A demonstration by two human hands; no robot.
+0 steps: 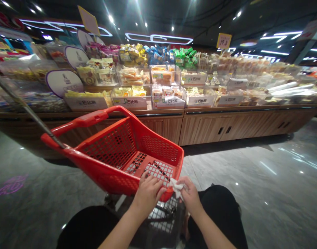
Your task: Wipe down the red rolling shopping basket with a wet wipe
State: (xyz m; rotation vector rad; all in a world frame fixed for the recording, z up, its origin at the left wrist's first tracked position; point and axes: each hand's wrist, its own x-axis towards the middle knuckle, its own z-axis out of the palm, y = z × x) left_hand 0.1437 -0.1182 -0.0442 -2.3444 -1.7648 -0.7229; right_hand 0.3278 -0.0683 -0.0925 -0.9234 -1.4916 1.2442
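Note:
A red plastic shopping cart (112, 175) stands right before my knees, its basket showing a bare grid floor. My left hand (148, 190) is closed over the basket's near rim, fingers hooked to the inside. At the near right corner of the rim, my right hand (189, 193) pinches a crumpled white tissue (177, 186), which lies against or very close to the red plastic. The cart's handle (89, 119) is at the far left, and a metal pole (26, 107) rises from that side.
Behind the cart runs a wood-fronted display counter (207, 129) with clear bins of packaged snacks (131, 75). A yellow-framed price sign (224, 40) stands above them. Grey shiny floor tiles (251, 180) extend to the right. My dark-clothed knees (220, 211) flank the cart's near end.

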